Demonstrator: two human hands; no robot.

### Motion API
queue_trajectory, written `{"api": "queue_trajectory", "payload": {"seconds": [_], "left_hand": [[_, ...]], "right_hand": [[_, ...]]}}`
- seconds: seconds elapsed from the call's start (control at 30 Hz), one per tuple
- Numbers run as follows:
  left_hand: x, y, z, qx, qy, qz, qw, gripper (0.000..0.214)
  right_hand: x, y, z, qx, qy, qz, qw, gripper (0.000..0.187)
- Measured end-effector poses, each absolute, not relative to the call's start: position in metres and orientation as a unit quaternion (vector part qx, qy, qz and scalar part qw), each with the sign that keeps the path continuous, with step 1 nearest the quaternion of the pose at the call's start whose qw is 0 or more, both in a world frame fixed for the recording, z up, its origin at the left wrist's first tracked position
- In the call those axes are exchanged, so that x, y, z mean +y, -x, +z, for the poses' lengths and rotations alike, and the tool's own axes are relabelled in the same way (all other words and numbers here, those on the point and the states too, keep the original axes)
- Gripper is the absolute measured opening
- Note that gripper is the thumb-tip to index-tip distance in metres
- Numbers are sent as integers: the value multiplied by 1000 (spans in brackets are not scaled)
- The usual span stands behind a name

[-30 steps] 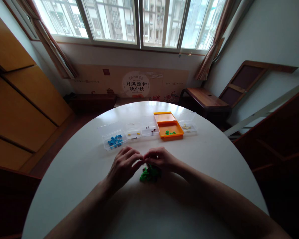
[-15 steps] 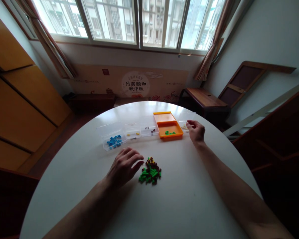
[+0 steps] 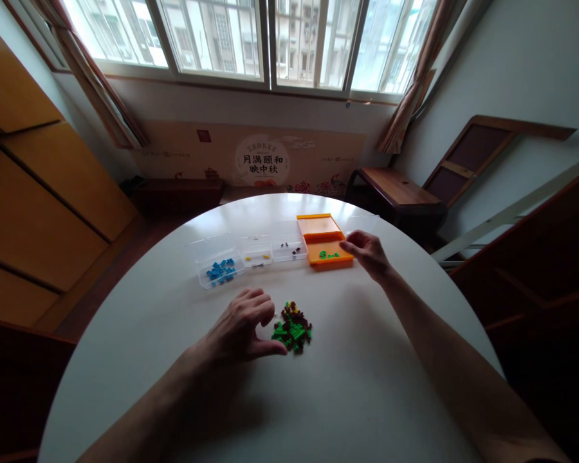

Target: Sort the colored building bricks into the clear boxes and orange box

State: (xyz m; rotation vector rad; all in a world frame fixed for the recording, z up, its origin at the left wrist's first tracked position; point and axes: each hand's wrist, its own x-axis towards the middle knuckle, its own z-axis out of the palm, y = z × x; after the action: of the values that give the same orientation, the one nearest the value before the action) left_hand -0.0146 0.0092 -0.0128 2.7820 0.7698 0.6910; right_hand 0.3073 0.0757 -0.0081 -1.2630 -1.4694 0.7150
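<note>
A mixed pile of small toy bricks [image 3: 294, 331], green, dark brown and yellow, lies on the white table. My left hand [image 3: 244, 325] is beside the pile's left side, its thumb stretched apart from the curled fingers and close to the green bricks. No piece shows between them. My right hand [image 3: 369, 251] has thumb and fingertips pinched together at the right edge of an orange box [image 3: 332, 263]. Whatever the pinch holds, if anything, is too small to tell. Several green bricks [image 3: 328, 255] lie inside this box, whose lid stands open behind it.
Left of the orange box stand open clear boxes: one with dark brown pieces [image 3: 296, 251], one with yellow pieces [image 3: 258, 257], and one with blue bricks [image 3: 220, 271]. Another clear lid [image 3: 364, 223] shows behind my right hand. A wooden chair [image 3: 400, 186] stands past the table's far right edge.
My right hand has moved left, from the clear box at the far right to the orange box's edge. My left thumb has spread away from the fingers, down toward the green bricks.
</note>
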Motion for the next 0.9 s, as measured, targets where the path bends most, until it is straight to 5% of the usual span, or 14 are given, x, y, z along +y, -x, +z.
{"api": "queue_trajectory", "payload": {"seconds": [0.2,0.37,0.57,0.73,0.9], "left_hand": [[12,16,-14,267,-951,134,75,61],[13,22,-19,284,-947,137,59,57],[15,23,-26,315,-934,167,18,52],[16,21,-30,358,-917,170,41,47],[21,29,-21,373,-909,155,101,38]], "right_hand": [[39,-261,24,-810,416,406,73,50],[13,-228,28,-865,415,266,-97,51],[-4,-209,23,-880,433,151,-123,59],[-3,-207,25,-896,408,138,-104,43],[3,-214,27,-894,391,183,-121,46]]}}
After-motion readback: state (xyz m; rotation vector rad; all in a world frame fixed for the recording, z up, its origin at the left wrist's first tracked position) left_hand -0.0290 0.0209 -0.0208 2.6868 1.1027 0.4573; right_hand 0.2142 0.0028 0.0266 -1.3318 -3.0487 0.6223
